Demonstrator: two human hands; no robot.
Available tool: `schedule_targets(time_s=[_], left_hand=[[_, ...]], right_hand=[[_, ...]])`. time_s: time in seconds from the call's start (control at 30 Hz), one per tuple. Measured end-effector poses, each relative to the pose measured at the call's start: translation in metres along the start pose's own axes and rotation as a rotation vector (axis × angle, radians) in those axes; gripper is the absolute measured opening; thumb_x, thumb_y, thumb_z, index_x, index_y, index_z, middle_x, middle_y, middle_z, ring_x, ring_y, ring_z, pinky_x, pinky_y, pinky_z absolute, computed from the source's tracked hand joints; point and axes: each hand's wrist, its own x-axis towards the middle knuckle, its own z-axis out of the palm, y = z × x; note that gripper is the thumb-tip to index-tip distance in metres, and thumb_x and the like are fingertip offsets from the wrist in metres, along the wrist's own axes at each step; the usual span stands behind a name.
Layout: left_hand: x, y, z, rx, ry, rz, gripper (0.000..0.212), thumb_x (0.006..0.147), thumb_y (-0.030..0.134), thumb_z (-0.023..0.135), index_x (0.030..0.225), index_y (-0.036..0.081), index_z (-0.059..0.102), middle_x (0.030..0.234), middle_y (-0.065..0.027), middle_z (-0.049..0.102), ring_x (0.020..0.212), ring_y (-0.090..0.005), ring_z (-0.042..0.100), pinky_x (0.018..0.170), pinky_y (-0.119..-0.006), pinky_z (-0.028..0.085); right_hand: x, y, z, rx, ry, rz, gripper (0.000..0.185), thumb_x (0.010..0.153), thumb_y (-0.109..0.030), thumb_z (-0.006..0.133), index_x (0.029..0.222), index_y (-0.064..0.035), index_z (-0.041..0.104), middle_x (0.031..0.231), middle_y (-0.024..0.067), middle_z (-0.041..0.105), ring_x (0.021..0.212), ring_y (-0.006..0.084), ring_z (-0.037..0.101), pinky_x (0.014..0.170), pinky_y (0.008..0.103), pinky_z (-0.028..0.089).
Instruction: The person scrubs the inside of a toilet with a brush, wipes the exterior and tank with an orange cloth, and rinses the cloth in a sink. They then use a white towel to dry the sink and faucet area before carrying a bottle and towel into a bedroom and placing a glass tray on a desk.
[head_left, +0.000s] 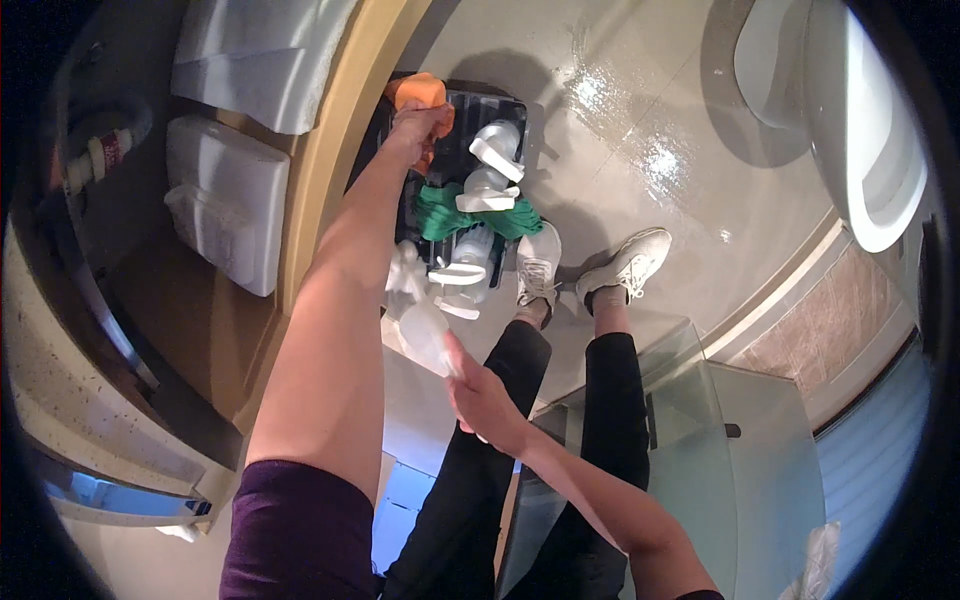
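My left hand (417, 133) grips a bunched orange cloth (421, 88) above the far left part of a black caddy (459, 112) on the floor. Several bottles with white trigger heads (496, 157) stand in the caddy. A green cloth (442, 213) drapes across its middle, among the bottles. Nearer to me, my right hand (487, 405) is closed around the narrow end of a translucent white plastic object (424, 334); its wide rounded end points toward the caddy. White crumpled material (405, 268) lies just beyond that end, at the caddy's near left corner.
A wooden frame (319, 142) edges a recess at left holding white bulky items (229, 199). My light shoes (538, 259) stand right of the caddy. The tiled floor (645, 135) has shiny wet patches. A white ceramic fixture (862, 165) is at right, glass panels (675, 450) at lower right.
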Motion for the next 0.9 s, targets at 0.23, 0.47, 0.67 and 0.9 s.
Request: schedule_targets(time_s=[0.23, 0.47, 0.67, 0.9], left_hand=[[-0.028, -0.019, -0.005, -0.557, 0.140, 0.141, 0.013, 0.090, 0.016, 0.069, 0.083, 0.012, 0.058, 0.071, -0.0018, 0.059, 0.062, -0.0125, 0.057, 0.052, -0.030, 0.044], [0.013, -0.069, -0.020, 0.072, 0.283, 0.435, 0.036, 0.084, 0.033, 0.081, 0.106, 0.012, 0.061, 0.080, 0.0038, 0.061, 0.071, -0.0122, 0.058, 0.063, -0.026, 0.044], [0.026, -0.047, 0.031, -0.432, 0.031, 0.359, 0.026, 0.083, 0.017, 0.078, 0.095, 0.012, 0.055, 0.078, -0.0028, 0.061, 0.070, -0.0146, 0.060, 0.063, -0.034, 0.050], [-0.136, -0.010, -0.005, -0.104, 0.533, 0.445, 0.018, 0.085, 0.012, 0.059, 0.088, 0.008, 0.041, 0.083, -0.0006, 0.040, 0.078, -0.0119, 0.043, 0.066, -0.030, 0.042]], right_hand=[[0.013, -0.025, 0.008, 0.469, -0.064, 0.191, 0.074, 0.102, -0.011, 0.046, 0.163, -0.0293, 0.008, 0.071, -0.0040, 0.041, 0.055, 0.0070, 0.036, 0.050, 0.0245, 0.037], [0.011, -0.023, 0.036, 0.348, -0.132, 0.224, 0.073, 0.102, -0.010, 0.046, 0.163, -0.0283, 0.008, 0.071, -0.0037, 0.040, 0.055, 0.0071, 0.037, 0.049, 0.0254, 0.038], [0.008, -0.006, -0.009, 0.331, -0.080, 0.108, 0.072, 0.102, -0.010, 0.044, 0.163, -0.0244, 0.008, 0.070, -0.0043, 0.043, 0.054, 0.0065, 0.040, 0.049, 0.0245, 0.041], [0.007, -0.015, 0.012, 0.281, -0.040, 0.130, 0.072, 0.102, -0.014, 0.045, 0.163, -0.0280, 0.008, 0.070, -0.0016, 0.046, 0.055, 0.0098, 0.042, 0.050, 0.0276, 0.044]])
